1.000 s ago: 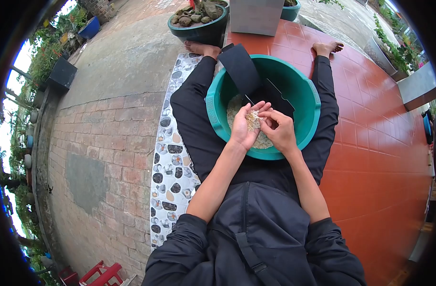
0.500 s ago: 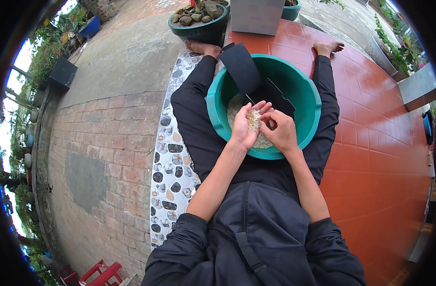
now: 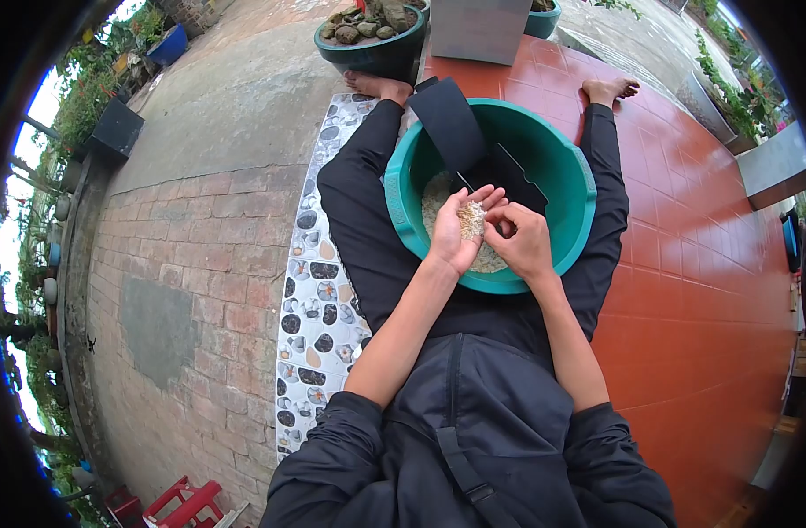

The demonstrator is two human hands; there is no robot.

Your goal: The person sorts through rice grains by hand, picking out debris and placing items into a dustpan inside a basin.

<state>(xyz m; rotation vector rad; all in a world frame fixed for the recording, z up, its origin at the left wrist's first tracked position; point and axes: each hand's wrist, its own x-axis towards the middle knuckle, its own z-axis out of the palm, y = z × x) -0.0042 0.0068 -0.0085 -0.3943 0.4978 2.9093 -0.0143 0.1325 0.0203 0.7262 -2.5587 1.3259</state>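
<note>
In the head view, over the green basin [image 3: 557, 158], the left hand [image 3: 456, 236] lies cupped, palm up, bearing pale grains [image 3: 471, 222]. The right hand [image 3: 522, 239] makes a narrow pinch beside them; I cannot tell whether it holds any. Tilting the left hand could spill them into the basin.

A home's porch and yard, by the look of it: a glossy red-tiled floor [image 3: 693, 290] edged with white pebble-patterned tiles [image 3: 319, 304], beside weathered reddish brick paving [image 3: 231, 255], with a round dark-green planter [image 3: 372, 60] holding stones, a rounded blue plant pot [image 3: 168, 47] and a red plastic seat [image 3: 190, 503].
</note>
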